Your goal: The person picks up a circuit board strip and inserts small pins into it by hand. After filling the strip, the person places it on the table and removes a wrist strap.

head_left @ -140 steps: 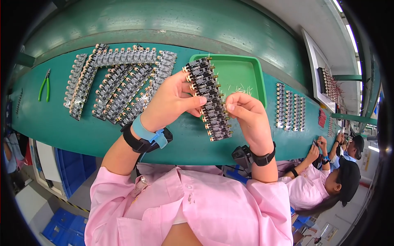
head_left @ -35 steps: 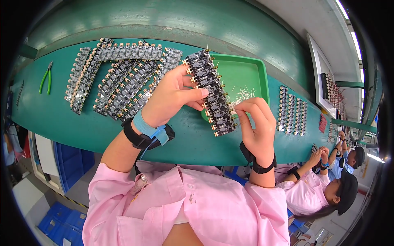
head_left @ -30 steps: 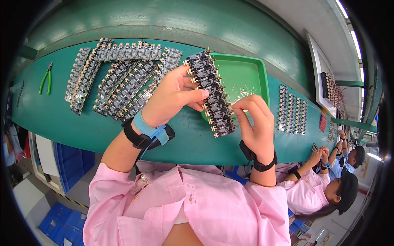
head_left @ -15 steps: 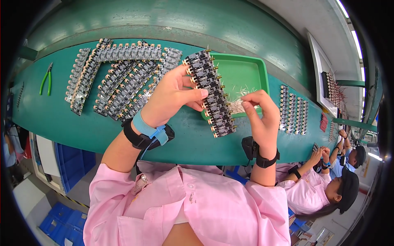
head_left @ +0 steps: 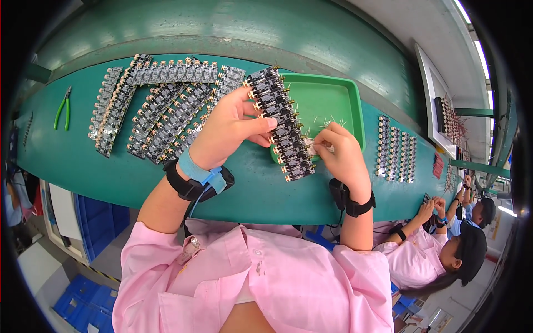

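My left hand (head_left: pixel 236 125) grips the long edge of a black strip of joined circuit boards (head_left: pixel 282 125), held tilted above the bench. Small round cream-coloured parts line its left edge, and brass-coloured pieces stick out along the right. Beside the strip's lower right edge, my right hand (head_left: pixel 341 152) has its thumb and forefinger pinched together; whatever they hold is too small to make out. Just behind that hand is a green tray (head_left: pixel 358 105) with a pile of thin pale pins (head_left: pixel 309 145), partly covered by the fingers and the strip.
More circuit board strips (head_left: pixel 172 73) lie overlapping on the green bench (head_left: pixel 72 161) to the left, near green-handled pliers (head_left: pixel 63 108). Several shorter strips (head_left: pixel 396 149) lie right of the tray. Farther right, a co-worker in pink (head_left: pixel 422 258) sits at the same bench.
My right hand has moved down and left, closer to the strip, and its fingers have drawn together. The strip in my left hand has shifted slightly left and up.
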The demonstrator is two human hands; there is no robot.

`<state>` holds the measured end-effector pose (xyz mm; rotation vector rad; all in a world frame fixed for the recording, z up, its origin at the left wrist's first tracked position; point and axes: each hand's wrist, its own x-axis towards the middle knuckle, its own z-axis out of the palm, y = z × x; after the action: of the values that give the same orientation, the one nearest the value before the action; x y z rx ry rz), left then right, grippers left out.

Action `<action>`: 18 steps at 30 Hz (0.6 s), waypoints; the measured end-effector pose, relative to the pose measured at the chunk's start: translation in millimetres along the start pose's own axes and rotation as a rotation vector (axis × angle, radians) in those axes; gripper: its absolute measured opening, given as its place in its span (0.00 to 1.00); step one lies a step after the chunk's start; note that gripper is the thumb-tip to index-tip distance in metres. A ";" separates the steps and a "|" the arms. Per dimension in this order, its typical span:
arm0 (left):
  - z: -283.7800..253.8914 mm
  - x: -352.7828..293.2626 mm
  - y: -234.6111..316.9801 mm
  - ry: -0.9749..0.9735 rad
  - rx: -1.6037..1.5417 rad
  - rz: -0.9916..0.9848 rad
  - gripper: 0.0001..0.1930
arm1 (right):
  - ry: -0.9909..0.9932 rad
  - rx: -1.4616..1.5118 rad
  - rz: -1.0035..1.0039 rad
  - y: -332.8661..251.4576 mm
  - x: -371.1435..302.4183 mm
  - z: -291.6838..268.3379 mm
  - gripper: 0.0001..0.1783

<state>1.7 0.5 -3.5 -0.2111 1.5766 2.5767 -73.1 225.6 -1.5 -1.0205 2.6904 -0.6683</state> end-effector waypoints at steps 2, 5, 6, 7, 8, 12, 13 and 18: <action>0.0 -0.2 0.5 0.001 -0.001 -0.001 0.19 | 0.009 0.005 -0.007 -1.2 -0.2 -0.5 0.05; 0.1 -0.4 1.9 0.002 0.006 -0.014 0.19 | 0.018 0.006 -0.018 -2.0 0.2 -1.3 0.05; 0.2 -0.3 2.0 0.001 0.006 -0.015 0.19 | 0.024 0.004 -0.025 -1.9 0.4 -1.5 0.05; 0.4 -0.4 2.2 0.002 0.002 -0.012 0.18 | 0.031 0.001 -0.032 -2.0 0.5 -1.6 0.05; 0.6 -0.5 2.3 0.003 -0.001 -0.008 0.18 | 0.031 0.002 -0.032 -2.3 0.6 -1.6 0.05; -0.4 0.0 2.4 0.007 0.010 -0.009 0.18 | 0.020 0.056 -0.026 -3.2 0.5 -2.0 0.04; -0.4 0.1 2.3 0.008 0.018 -0.011 0.18 | -0.003 0.033 -0.025 -2.7 1.5 -2.8 0.04; 0.6 -0.1 1.7 0.008 0.002 -0.008 0.18 | -0.042 -0.038 -0.040 -3.6 3.2 -4.3 0.04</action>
<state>1.5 0.2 -1.7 -0.2270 1.5780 2.5716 -74.8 222.6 3.9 -1.0877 2.6626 -0.5984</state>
